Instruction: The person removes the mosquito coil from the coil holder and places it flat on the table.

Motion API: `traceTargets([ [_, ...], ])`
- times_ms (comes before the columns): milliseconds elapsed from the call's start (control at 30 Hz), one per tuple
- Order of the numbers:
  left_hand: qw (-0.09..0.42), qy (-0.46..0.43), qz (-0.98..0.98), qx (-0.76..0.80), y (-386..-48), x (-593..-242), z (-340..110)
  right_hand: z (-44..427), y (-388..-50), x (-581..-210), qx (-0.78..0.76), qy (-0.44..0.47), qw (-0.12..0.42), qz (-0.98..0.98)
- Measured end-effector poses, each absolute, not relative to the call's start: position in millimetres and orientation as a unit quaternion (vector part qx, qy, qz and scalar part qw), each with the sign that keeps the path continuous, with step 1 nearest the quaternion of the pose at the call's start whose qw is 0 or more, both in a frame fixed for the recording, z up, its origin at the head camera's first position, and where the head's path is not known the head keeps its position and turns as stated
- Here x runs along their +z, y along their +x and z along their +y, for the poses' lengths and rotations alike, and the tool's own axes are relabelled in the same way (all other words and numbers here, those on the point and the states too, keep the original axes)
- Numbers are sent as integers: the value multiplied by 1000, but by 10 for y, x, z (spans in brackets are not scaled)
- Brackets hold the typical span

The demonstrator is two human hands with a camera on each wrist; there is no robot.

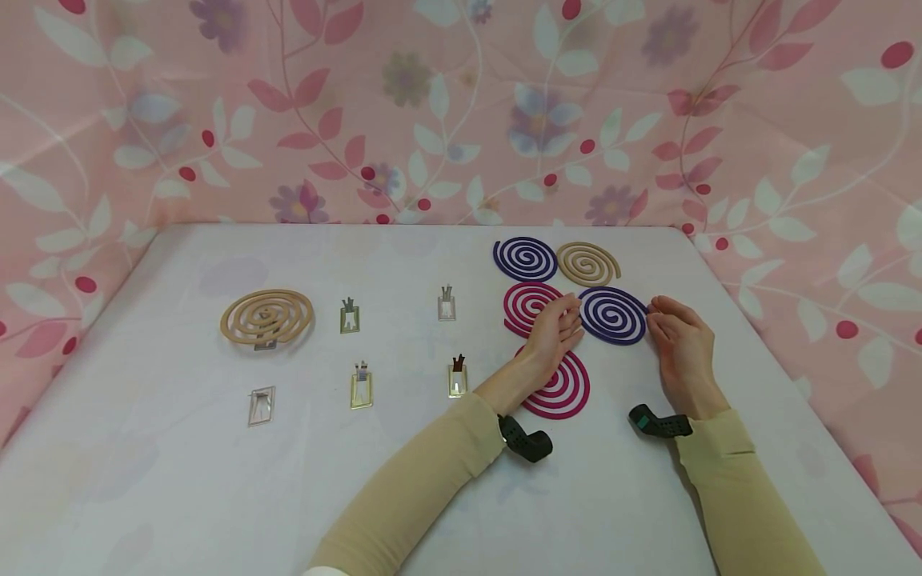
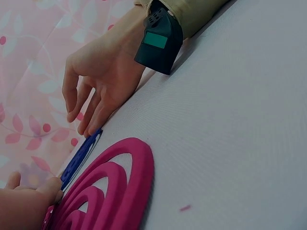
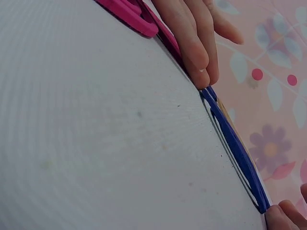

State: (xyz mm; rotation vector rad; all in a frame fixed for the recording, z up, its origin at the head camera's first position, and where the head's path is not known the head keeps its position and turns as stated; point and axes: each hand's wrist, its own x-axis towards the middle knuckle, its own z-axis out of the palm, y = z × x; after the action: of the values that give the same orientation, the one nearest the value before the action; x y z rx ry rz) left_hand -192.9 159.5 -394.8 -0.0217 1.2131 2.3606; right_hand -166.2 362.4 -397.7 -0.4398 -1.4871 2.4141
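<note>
A dark blue mosquito coil (image 1: 613, 315) is between my two hands at the right of the table. My left hand (image 1: 549, 332) pinches its left edge with the fingertips, passing over two pink coils. At the opposite edge, my right hand (image 1: 684, 344) pinches the rim between thumb and fingers. Seen edge-on in the right wrist view, the blue coil (image 3: 237, 148) looks nearly flat, very close to the tabletop. Partly covered by the left hand and wrist are a nearer pink coil (image 1: 555, 414) and a farther pink coil (image 1: 529, 306).
Behind lie another blue coil (image 1: 526, 258) and a tan coil (image 1: 587, 264). At the left, a second tan coil (image 1: 266, 314) sits raised on a metal stand (image 1: 266, 346). Several small metal stands stand mid-table, including a silver one (image 1: 446, 306); another silver stand (image 1: 262, 406) lies front left.
</note>
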Motion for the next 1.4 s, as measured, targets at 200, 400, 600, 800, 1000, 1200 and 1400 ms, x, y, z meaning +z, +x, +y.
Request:
traceTargets([
  [200,239,6,461,855,-1939,-3942,1569,3611,-1662,-3969,834,-158,141,-510],
  [400,229,39,486,843,-1978,-3916,1518,3599,-1678,-3966,838,-160,164,-496],
  [600,190,64,552,809,-2032,-3771,1418,3561,-1725,-3919,834,-145,186,-499],
  [800,172,108,624,754,-2049,-3584,1183,3443,-1760,-3783,800,-128,181,-558],
  [1000,171,185,670,699,-2011,-3450,827,3162,-1729,-3569,790,-104,178,-578],
  [1200,125,266,741,604,-1926,-3339,405,2860,-1680,-3370,774,-61,153,-611],
  [1400,81,268,737,615,-1835,-3272,-9,2607,-1633,-3243,751,-28,115,-649],
])
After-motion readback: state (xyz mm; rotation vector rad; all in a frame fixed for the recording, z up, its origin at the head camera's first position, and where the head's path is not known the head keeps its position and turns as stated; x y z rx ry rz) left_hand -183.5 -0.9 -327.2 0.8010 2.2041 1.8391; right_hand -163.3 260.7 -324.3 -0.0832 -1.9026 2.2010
